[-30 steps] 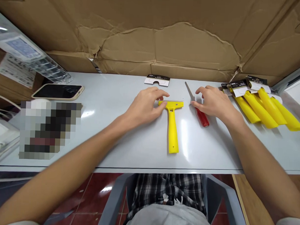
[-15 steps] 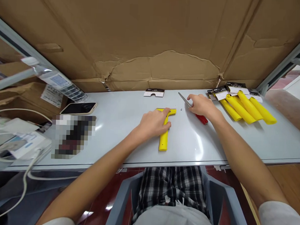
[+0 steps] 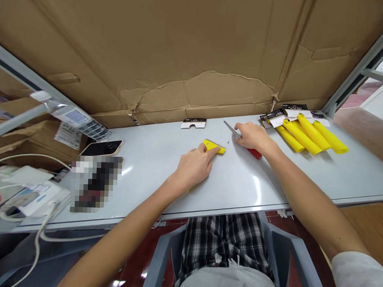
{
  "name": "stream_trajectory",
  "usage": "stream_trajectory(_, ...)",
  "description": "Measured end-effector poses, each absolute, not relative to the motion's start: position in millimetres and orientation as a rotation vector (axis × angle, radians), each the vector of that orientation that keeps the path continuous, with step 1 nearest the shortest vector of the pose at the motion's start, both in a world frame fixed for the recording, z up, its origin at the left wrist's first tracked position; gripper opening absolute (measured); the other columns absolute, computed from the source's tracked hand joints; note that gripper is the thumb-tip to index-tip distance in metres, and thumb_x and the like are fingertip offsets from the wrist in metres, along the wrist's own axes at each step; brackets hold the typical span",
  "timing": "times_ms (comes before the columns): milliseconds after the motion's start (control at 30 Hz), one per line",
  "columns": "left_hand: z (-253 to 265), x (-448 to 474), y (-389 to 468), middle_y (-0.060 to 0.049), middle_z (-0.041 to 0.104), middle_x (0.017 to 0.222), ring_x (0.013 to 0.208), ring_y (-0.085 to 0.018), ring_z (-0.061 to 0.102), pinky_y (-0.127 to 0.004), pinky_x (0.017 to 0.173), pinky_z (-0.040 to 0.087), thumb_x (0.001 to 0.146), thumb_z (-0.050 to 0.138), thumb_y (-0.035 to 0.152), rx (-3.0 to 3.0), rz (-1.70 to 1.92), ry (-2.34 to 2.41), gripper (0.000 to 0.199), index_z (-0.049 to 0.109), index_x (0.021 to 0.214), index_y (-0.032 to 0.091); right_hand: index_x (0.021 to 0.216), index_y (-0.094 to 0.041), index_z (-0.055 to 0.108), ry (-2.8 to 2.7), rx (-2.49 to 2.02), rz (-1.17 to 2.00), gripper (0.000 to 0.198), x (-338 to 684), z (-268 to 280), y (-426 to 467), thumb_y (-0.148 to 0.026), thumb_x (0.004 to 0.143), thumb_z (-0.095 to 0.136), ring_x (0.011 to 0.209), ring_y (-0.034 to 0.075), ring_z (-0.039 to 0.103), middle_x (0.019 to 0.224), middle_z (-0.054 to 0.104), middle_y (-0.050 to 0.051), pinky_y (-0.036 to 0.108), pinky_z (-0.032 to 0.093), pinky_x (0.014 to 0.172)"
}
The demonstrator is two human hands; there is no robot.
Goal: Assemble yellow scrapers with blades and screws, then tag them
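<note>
My left hand [image 3: 193, 165] is closed over a yellow T-shaped scraper [image 3: 217, 148] on the table, its fingers near the wide head. The handle lies mostly hidden under my palm. My right hand [image 3: 251, 135] has its fingers on a screwdriver [image 3: 231, 129], low over the tabletop. Its grey metal shaft points to the far left, and its red handle shows below the hand. Between the two hands lies a tiny metal piece [image 3: 228, 142], too small to make out, perhaps a screw.
Several yellow tube-shaped pieces [image 3: 311, 137] with black-and-white cards lie at the right. A loose card [image 3: 194, 123] rests near the cardboard backing [image 3: 195, 43]. At the left are a phone [image 3: 102, 148], a water bottle [image 3: 74, 116], a blurred object [image 3: 97, 184] and white cables [image 3: 39, 234].
My left hand has turned the scraper, so its handle now slants toward the lower left under my palm. My right hand keeps nearly the same place on the screwdriver. The view has shifted slightly.
</note>
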State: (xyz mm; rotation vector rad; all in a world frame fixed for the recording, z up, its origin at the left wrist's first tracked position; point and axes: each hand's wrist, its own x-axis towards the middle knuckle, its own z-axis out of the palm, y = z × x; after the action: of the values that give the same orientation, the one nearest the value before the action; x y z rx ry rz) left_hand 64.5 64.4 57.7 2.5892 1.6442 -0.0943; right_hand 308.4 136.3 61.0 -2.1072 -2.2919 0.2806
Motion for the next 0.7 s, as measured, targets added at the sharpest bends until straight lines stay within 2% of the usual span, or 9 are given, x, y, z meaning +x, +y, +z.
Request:
stream_trajectory(167,53,66,61,-0.023,0.064,0.148,0.114,-0.041,0.073,-0.048,0.084,0.059,0.109,0.042,0.022,2.601,-0.099,1.666,0.063,0.06,0.169,0.033,0.148,-0.021,0.069,-2.312,-1.883,0.182,0.047,301,61,133,-0.035,0.104,0.06,0.125,0.027,0.065,0.134,0.071,0.015,0.034,0.046,0.1)
stream_trajectory(333,50,60,62,-0.022,0.069,0.14,0.106,-0.037,0.075,-0.046,0.083,0.059,0.115,0.035,0.027,2.631,-0.06,1.631,0.058,0.064,0.165,0.035,0.137,-0.02,0.08,-2.426,-1.733,0.15,0.038,290,60,132,-0.03,0.108,0.058,0.132,0.025,0.059,0.136,0.071,0.014,0.034,0.041,0.108)
stream_trajectory(467,52,43,76,-0.017,0.078,0.126,0.104,-0.03,0.076,-0.048,0.099,0.06,0.113,0.048,0.025,2.499,0.279,1.45,0.051,0.073,0.157,0.029,0.126,-0.018,0.085,-2.531,-1.754,0.142,0.037,284,56,132,-0.032,0.109,0.055,0.129,0.028,0.06,0.13,0.074,0.015,0.036,0.038,0.105)
stream_trajectory(533,54,33,84,-0.013,0.081,0.127,0.101,-0.027,0.075,-0.047,0.101,0.061,0.111,0.057,0.032,2.28,0.543,1.311,0.046,0.076,0.153,0.028,0.125,-0.018,0.086,-2.548,-1.789,0.129,0.039,282,55,132,-0.028,0.108,0.053,0.125,0.028,0.061,0.127,0.075,0.015,0.035,0.036,0.102)
stream_trajectory(633,53,26,91,-0.016,0.079,0.141,0.09,-0.021,0.076,-0.039,0.083,0.066,0.106,0.072,0.045,1.721,0.776,1.142,0.057,0.069,0.159,0.024,0.127,-0.019,0.086,-2.549,-1.816,0.143,0.041,282,56,131,-0.025,0.108,0.05,0.122,0.026,0.062,0.127,0.075,0.015,0.034,0.034,0.099)
stream_trajectory(700,49,27,92,-0.019,0.079,0.14,0.086,-0.02,0.077,-0.033,0.072,0.066,0.101,0.08,0.039,1.359,0.823,1.05,0.068,0.062,0.164,0.021,0.127,-0.018,0.086,-2.553,-1.81,0.15,0.042,283,56,132,-0.025,0.108,0.049,0.122,0.026,0.062,0.129,0.075,0.016,0.034,0.033,0.098)
